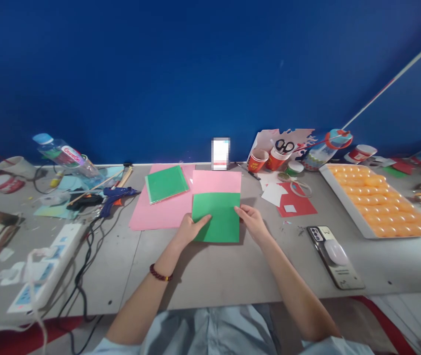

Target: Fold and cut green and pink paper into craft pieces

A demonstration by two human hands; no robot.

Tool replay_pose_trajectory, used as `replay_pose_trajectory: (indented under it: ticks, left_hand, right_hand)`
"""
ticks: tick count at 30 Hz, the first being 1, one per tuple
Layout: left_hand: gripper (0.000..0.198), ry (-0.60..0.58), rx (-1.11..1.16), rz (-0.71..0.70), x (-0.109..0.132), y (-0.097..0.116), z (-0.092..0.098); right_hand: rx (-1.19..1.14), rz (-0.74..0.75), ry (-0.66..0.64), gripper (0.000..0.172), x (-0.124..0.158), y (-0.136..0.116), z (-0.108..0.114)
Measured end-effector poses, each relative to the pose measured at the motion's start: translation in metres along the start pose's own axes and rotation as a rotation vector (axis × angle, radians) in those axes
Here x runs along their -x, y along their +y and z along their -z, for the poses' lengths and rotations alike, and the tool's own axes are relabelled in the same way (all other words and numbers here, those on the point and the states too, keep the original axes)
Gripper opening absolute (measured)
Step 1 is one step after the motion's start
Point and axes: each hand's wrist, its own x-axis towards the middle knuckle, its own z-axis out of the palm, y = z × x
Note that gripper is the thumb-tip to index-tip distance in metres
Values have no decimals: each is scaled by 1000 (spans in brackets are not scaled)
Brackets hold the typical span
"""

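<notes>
I am pinching the green sheet at its side edges, my left fingers and right fingers both closed on it, over the surface, with pink paper showing beyond its far edge. A light, even grip is probably serving best, avoiding creases.

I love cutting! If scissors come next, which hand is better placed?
Likely the right hand: the scissors stand in a cup on its side. The left hand is farther. Both hold green paper.
</notes>
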Motion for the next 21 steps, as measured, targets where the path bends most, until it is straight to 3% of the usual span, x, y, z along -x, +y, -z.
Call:
replay_pose_trajectory:
  ticks: [5,15,21]
  left_hand:
    - [34,-97,-65,5,2,-3,-3]
    - [47,-172,72,56,-2,-10,-4]
    - [48,-91,199,74,-3,-14,-3]
  right_hand:
    - [-109,9,132,35,-4,0,5]
    - [-134,38,187,36,-6,1,4]
    - [-59,60,204,41,-5,2,5]
